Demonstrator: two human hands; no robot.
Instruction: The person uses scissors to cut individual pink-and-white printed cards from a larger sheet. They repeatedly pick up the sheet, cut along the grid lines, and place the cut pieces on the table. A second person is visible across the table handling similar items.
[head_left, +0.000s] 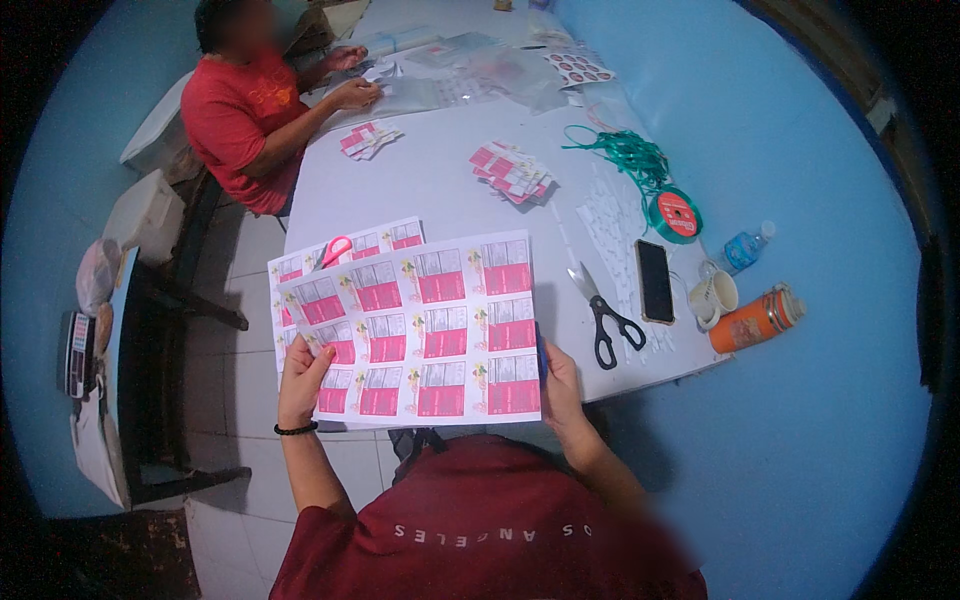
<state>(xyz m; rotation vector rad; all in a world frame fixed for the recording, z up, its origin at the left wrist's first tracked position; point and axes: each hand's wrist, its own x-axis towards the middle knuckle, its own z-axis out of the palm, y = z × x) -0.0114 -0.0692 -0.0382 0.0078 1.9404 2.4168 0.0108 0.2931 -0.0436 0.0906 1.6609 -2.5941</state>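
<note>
A white sheet printed with rows of pink-and-white labels (444, 328) is held up in front of me. My left hand (304, 379) pinches its lower left part, thumb on top. At the sheet's right edge is my right hand (564, 382), curled around a blue object (541, 356) that is mostly hidden behind the paper. Under the raised sheet lies a second label sheet (405, 225), with pink-handled scissors (335, 250) on it. Black-handled scissors (609, 319) rest on the table to the right, blades spread.
Cut labels lie in a large pile (512, 172) and a small pile (369, 140). Rightward are white paper strips (609, 232), green ribbon (637, 157), a phone (655, 281), a mug (712, 298), an orange flask (754, 321) and a water bottle (742, 249). A co-worker (247, 112) handles plastic bags (409, 95).
</note>
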